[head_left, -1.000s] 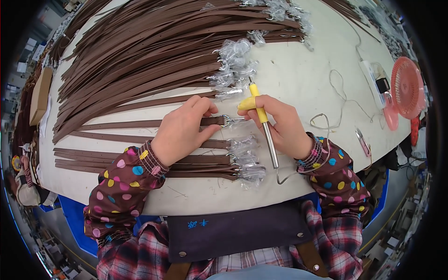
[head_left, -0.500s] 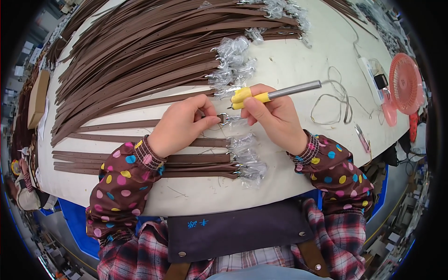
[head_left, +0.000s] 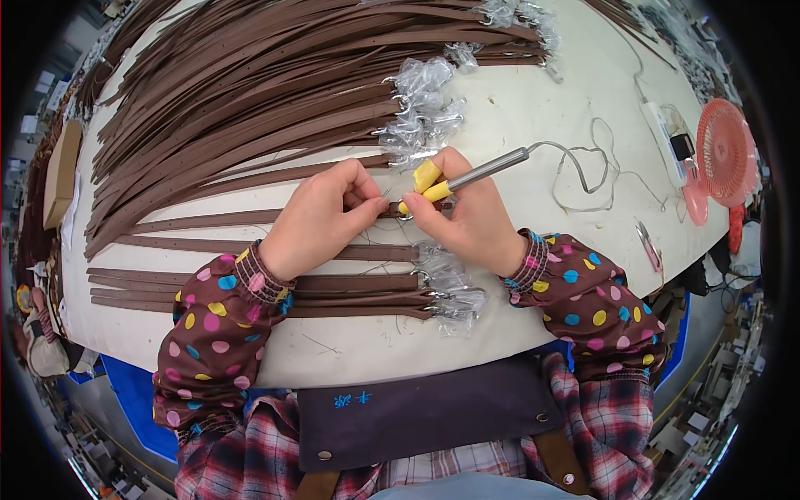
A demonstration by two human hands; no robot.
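Observation:
My right hand (head_left: 471, 212) holds a corded, pen-shaped hot tool (head_left: 492, 168), like a soldering iron, with a metal shaft and a yellow front grip. A yellow wrap (head_left: 427, 174) covers the index finger of that hand. The tool's tip points down-left at the metal-ringed end of a brown strap (head_left: 208, 221), and fingers partly hide the spot. Close beside it, my left hand (head_left: 321, 218) is closed, thumb and index finger pinched at the strap's end. Thin loose threads show around these fingertips.
Many brown straps (head_left: 250, 92) with plastic-wrapped hardware (head_left: 421, 87) fill the far left. Several more straps (head_left: 358, 283) lie nearer me. To the right are a pink fan (head_left: 725, 150), a power strip (head_left: 664, 137), the tool's cord (head_left: 583, 171) and small snips (head_left: 647, 246).
My right hand has moved left and slightly down, bringing the tool's tip to the strap end beside my left fingertips. My left hand stays nearly in place, pinched.

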